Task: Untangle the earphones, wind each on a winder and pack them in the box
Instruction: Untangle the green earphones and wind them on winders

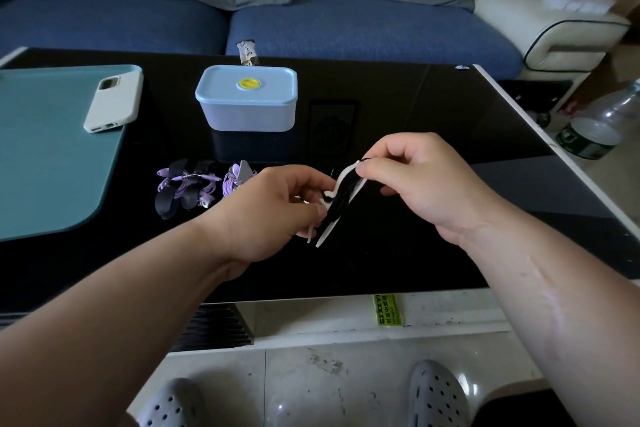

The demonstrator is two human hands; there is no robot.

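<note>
My left hand (277,211) pinches the white winder's (347,178) lower end and my right hand (426,184) its top, so the black earphone cord (341,199) cannot slip off. Left of my fingers (375,168) lie the purple earphones (194,184); beyond, on the desk (415,107), the lidded box (247,99) waits.

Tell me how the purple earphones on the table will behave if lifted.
Likely floppy: the purple earphones lie in loose thin loops. Probably light, being slender cord. They may drag the dark winders along, since the cords look tangled among them.
</note>
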